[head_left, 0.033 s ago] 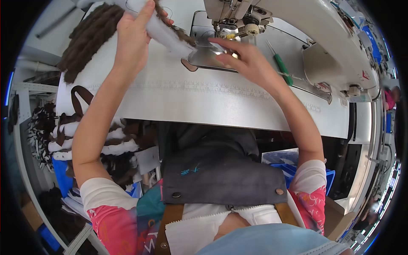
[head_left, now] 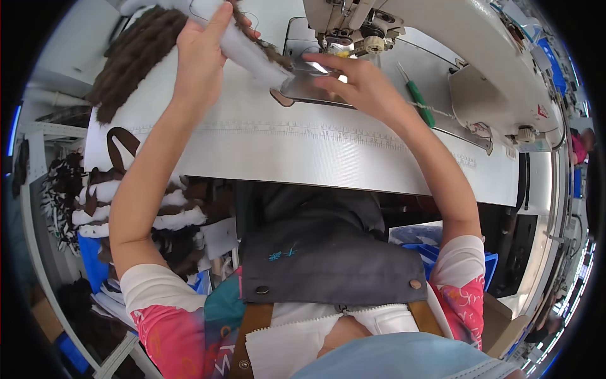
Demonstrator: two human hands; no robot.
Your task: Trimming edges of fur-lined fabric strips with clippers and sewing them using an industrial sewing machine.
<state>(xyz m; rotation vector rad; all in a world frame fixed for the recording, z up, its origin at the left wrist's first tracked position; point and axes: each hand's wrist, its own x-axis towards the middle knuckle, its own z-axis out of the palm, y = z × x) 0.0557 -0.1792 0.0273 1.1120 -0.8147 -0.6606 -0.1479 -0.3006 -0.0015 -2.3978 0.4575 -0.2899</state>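
The left hand (head_left: 201, 57) pinches the white-backed fur strip (head_left: 245, 55) above the tabletop (head_left: 265, 155), left of the sewing machine (head_left: 435, 35); even tension and placing the right hand's (head_left: 366, 85) spread fingers clear of the stitching area seem wise.

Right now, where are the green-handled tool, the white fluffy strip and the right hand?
Green-handled tool (head_left: 416, 95), head view: on the handle.
White fluffy strip (head_left: 243, 55), head view: on its white face.
Right hand (head_left: 368, 86), head view: on its back.
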